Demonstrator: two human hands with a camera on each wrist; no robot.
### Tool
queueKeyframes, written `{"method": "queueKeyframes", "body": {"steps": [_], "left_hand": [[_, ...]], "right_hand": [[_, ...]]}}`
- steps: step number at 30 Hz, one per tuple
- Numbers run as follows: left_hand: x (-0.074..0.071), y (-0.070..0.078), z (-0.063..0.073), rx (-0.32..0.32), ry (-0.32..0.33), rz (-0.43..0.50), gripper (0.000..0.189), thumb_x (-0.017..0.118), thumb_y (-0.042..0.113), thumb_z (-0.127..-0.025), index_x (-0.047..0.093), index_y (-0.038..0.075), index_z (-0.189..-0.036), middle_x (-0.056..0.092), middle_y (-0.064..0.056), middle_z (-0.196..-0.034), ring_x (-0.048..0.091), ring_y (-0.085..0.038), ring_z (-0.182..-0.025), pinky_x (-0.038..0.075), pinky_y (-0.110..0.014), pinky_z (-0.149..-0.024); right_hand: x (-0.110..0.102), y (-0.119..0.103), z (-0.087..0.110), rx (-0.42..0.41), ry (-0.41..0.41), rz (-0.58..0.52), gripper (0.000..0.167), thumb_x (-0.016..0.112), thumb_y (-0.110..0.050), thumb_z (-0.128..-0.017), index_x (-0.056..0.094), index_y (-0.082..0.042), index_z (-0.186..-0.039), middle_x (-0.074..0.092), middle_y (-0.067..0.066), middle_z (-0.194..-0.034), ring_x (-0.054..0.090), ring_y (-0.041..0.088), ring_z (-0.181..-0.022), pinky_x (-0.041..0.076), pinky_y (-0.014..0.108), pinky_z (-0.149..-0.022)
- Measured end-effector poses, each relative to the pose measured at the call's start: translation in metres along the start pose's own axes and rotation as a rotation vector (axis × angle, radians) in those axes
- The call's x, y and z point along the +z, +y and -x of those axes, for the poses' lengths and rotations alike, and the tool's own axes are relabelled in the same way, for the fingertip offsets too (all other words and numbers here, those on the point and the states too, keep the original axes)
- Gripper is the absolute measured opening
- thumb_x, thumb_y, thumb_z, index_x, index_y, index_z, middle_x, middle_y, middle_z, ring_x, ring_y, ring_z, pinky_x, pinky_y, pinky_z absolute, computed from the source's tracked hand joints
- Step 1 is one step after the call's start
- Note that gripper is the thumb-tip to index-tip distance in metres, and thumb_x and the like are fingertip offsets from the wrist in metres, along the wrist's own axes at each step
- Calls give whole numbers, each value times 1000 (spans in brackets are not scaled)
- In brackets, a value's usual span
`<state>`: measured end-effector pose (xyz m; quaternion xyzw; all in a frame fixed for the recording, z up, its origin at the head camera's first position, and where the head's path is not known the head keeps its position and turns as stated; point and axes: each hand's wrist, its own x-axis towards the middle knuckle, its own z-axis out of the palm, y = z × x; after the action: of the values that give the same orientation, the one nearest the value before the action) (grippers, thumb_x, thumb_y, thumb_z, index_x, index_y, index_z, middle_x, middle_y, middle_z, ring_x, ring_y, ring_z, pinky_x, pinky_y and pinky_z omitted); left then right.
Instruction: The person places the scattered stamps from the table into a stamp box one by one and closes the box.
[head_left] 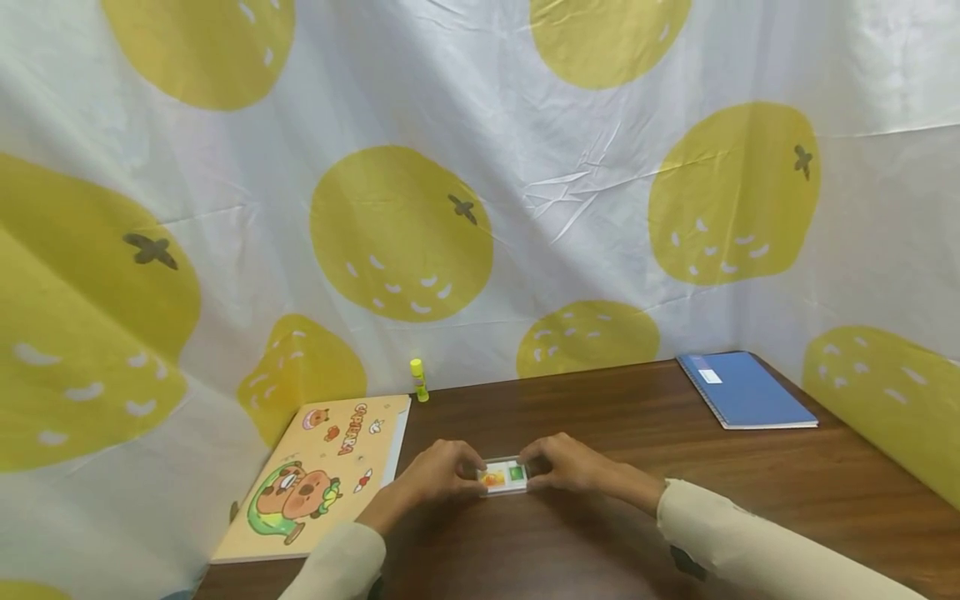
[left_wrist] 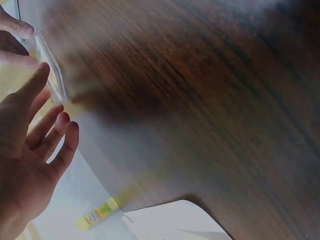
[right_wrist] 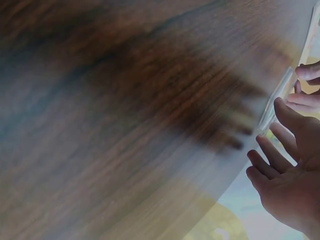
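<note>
A small flat, clear-edged case [head_left: 504,476] with an orange picture and a green picture on its white face is between the two hands, close over the brown table. My left hand [head_left: 442,472] pinches its left end with thumb and index finger. At the right end, my right hand [head_left: 567,464] pinches it the same way. In the left wrist view the case [left_wrist: 51,70] appears edge-on at the left hand's fingertips, the other fingers loosely bent. The right wrist view shows the case [right_wrist: 275,100] beside the right thumb, with its underside partly hidden.
A tan cartoon-covered pad [head_left: 318,479] lies on the table's left side. Behind it stands a yellow glue stick [head_left: 418,381] by the curtain. A blue spiral notebook [head_left: 750,392] lies at the back right. Curtains [head_left: 585,167] with yellow fruit prints border the brown table [head_left: 600,408].
</note>
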<state>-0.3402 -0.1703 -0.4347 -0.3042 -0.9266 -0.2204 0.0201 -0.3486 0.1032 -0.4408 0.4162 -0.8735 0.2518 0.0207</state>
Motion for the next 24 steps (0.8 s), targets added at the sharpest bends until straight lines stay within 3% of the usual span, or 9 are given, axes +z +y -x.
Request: {"method": "queueKeyframes", "body": {"steps": [15, 24], "left_hand": [[4, -2, 2, -39, 1, -10, 32, 89, 36, -82, 80, 15, -105, 75, 3, -109, 64, -8, -87, 54, -29, -76], [3, 0, 3, -55, -10, -24, 31, 88, 36, -83, 80, 16, -105, 75, 2, -112, 68, -15, -100, 57, -36, -85]], "right_hand": [[1, -2, 0, -4, -4, 2, 36, 84, -15, -86, 74, 2, -117, 74, 17, -119, 70, 34, -113, 57, 44, -95], [0, -2, -1, 2, -15, 6, 36, 84, -15, -87, 74, 2, -117, 75, 16, -118, 70, 34, -113, 57, 44, -95]]}}
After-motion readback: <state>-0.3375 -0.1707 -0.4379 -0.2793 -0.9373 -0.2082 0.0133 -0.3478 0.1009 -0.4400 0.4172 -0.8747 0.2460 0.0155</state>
